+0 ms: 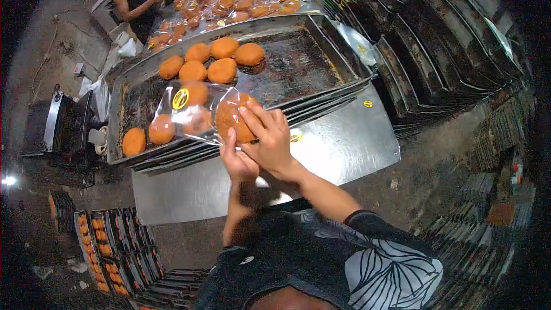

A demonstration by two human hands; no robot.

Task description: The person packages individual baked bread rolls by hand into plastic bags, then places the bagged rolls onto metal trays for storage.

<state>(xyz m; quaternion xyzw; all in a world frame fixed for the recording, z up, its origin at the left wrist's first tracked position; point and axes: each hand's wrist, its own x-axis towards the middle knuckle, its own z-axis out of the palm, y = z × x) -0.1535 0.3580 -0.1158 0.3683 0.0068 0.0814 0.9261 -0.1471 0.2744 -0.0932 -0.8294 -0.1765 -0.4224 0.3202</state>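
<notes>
A round orange-brown crumbed bun (pixel 232 117) sits between my two hands, above the front of a metal tray (pixel 295 86). My right hand (pixel 268 140) lies over its right side with the fingers closed on it. From below, my left hand (pixel 238 159) grips the bun's lower edge. A clear plastic bag (pixel 198 106) with a round yellow label (pixel 180 99) reaches left from the bun and covers at least part of it. Just how far the bun is inside cannot be made out. More buns (pixel 222 70) lie in the tray, a few seen through the bag.
Stacked trays stand on a shiny metal table (pixel 327 149). Many bagged buns (pixel 229 6) are heaped beyond, near a person (pixel 135 0) at the far left. Dark trays (pixel 413 69) are stacked at right; racks with buns (pixel 97 247) stand at lower left.
</notes>
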